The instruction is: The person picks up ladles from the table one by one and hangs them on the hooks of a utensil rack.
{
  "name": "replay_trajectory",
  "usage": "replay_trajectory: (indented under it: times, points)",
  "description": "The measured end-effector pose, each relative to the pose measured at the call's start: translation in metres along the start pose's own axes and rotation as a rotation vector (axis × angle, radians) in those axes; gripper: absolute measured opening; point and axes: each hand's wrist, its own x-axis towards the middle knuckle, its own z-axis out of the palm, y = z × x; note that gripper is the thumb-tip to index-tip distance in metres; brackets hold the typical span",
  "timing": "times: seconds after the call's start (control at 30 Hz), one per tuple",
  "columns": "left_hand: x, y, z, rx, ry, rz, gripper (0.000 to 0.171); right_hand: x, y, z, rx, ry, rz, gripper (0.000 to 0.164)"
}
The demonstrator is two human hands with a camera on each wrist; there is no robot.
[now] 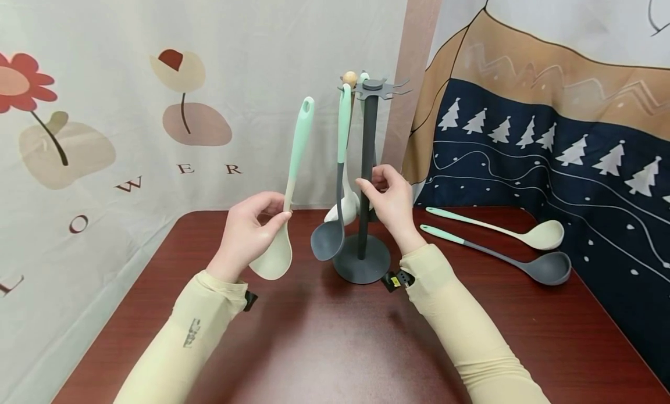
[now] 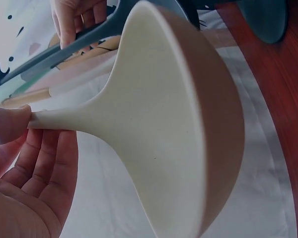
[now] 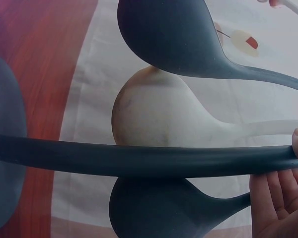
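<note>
In the head view, my left hand [image 1: 246, 232] pinches a cream ladle [image 1: 300, 139] with a mint handle, low on its stem between thumb and fingers. The ladle stands nearly upright, bowl down, left of a dark grey utensil stand [image 1: 369, 125]. My right hand [image 1: 392, 200] grips the stand's pole at mid-height. From the stand's hooks hang a grey ladle [image 1: 328, 239] with a mint handle and a white ladle [image 1: 348, 208]. Beyond the pole, the right wrist view shows another dark utensil [image 3: 154, 206], partly hidden. The left wrist view shows the cream ladle's bowl [image 2: 154, 124] close up.
At the right of the red-brown table [image 1: 335, 346] lie a second cream ladle [image 1: 544, 235] and a second grey ladle [image 1: 548, 268], handles pointing left. The stand's round base [image 1: 374, 270] rests on the table. Printed curtains [image 1: 293, 43] hang behind the table.
</note>
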Motion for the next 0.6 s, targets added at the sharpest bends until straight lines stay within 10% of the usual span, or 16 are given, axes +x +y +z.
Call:
replay_trajectory:
  times: [0.6]
  points:
    - [0.009,0.019,0.019,-0.095,-0.053,0.051,0.016,0.000,-0.001,0.000,-0.003,0.002,-0.008,0.023]
